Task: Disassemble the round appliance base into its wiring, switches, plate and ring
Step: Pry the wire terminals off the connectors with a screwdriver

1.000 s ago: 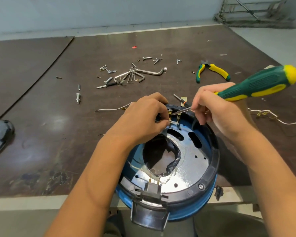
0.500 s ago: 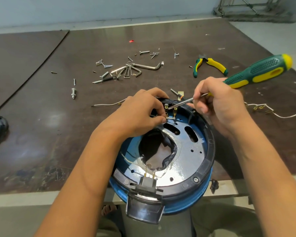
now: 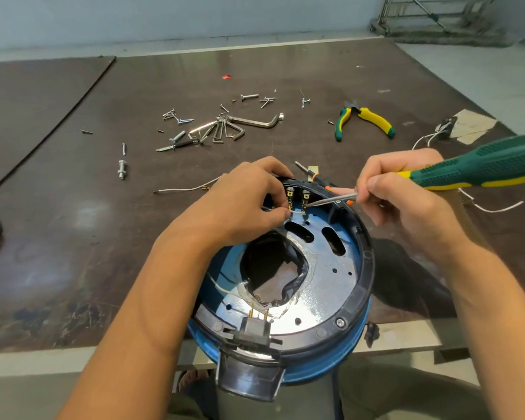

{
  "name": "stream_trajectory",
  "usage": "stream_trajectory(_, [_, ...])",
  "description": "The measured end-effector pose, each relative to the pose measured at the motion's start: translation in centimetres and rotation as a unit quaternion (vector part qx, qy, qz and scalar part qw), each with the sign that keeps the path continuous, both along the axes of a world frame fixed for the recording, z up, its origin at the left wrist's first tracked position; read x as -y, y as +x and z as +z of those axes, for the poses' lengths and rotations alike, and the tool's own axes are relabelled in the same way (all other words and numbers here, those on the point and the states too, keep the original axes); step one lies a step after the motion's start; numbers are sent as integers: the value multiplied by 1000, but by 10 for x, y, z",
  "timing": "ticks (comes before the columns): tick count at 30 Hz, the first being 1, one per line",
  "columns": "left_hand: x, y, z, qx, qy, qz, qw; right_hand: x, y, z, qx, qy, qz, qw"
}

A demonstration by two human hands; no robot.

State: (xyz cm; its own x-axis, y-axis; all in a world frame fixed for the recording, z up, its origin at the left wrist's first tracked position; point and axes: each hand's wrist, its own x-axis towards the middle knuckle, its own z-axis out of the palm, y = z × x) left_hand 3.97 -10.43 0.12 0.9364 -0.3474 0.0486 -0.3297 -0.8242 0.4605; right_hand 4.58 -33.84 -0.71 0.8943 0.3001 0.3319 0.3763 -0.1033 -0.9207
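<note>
While the round base (image 3: 285, 286) is propped at the near edge of the table (image 3: 73, 237), partly overhanging toward the lap, work is centred on the switch terminals (image 3: 297, 198) at its far rim. The left hand (image 3: 243, 204) is pinched closed on a thin white wire (image 3: 297, 212) just below the terminals; the right hand (image 3: 406, 207) is clamped around the screwdriver (image 3: 482, 168), tip laid against the right terminal. The wire looks soft and thin, so it is best gripped at the connector, not mid-run, judging by its gauge. The brass tabs are likely easily bent. The plate (image 3: 331, 286) looks stiff and glossy, probably slippery; the black ring (image 3: 367, 268) is the better hold. Loose screws (image 3: 176, 116) and pliers (image 3: 364, 122) lie well beyond the base.
</note>
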Motion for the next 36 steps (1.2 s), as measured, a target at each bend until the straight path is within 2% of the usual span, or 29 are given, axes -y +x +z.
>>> stream_trajectory(4, [3,1,0,1,1,1,1000,3,-3,-1,14,-17,-3,1000])
stream_trajectory(9, [4,2,0,3,9,3,1000,2,-6,-1,-10,-30,0,1000])
stream_trajectory(14, [6,2,0,11,24,3,1000,-4,-3,3,7,-25,-58,998])
stream_trajectory(20, [5,3,-3,34,15,1,999,-17,1,5,-96,83,-120,985])
stream_trajectory(29, [25,5,-2,64,32,-20,997,-20,-5,15,-118,60,-126,983])
stream_trajectory(32, [24,5,-3,63,26,-29,997,-21,-4,17,-169,86,-137,972])
stream_trajectory(36, [24,3,-1,47,1,-31,998,-18,4,15,-272,155,-139,940])
